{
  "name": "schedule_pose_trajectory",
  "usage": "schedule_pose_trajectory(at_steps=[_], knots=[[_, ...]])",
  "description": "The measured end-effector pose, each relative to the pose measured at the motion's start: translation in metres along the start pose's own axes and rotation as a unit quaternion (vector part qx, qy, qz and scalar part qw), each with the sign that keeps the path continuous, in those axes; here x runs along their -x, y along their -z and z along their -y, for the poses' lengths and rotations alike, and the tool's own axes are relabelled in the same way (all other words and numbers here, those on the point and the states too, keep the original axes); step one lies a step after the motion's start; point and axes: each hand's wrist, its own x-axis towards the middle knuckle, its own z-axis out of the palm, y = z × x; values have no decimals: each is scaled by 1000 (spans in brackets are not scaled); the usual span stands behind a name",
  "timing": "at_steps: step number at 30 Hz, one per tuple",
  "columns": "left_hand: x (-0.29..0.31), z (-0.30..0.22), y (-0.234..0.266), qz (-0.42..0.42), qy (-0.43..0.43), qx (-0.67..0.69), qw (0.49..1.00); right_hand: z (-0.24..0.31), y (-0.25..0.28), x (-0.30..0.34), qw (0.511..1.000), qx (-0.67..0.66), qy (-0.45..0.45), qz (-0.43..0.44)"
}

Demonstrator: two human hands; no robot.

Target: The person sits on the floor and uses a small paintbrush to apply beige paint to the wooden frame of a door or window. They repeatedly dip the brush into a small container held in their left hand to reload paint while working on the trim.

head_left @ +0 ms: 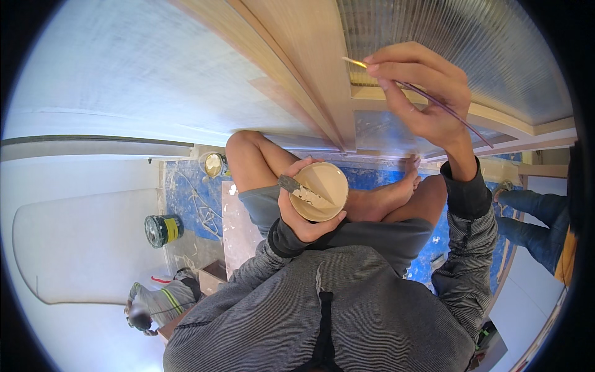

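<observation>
My left hand (300,224) is wrapped round a round tub of cream paint (335,180), held above my lap. A flat, paint-smeared stick or blade (308,193) leans inside the tub, its dark end over the rim near my fingers. Raised at the upper right, my right hand (431,90) pinches a thin paintbrush (447,110) with a purple handle. The brush tip points left, in front of a pale wooden door frame (322,68) and its ribbed glass pane (496,46). Whether the bristles touch the wood I cannot tell.
Blue floor covering (189,180) with white splashes lies below. An open paint can (214,164) and a dark bucket (163,230) with a yellow label stand at left. One person (162,304) is at lower left; another person's jeans (533,214) show at right. A white wall (142,80) rises beside the frame.
</observation>
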Motion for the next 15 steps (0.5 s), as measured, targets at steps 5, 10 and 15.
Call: schedule_pose_trajectory(at_steps=[5,10,15], knots=[[0,1,-1,-4,2,6,1000,0,-1,1,1000,16,-6,1],[1,-3,0,3,29,-8,1000,-1,0,-1,1000,12,5,-12],[0,-5,0,4,15,-19,1000,-1,-1,1,1000,26,-6,-6]])
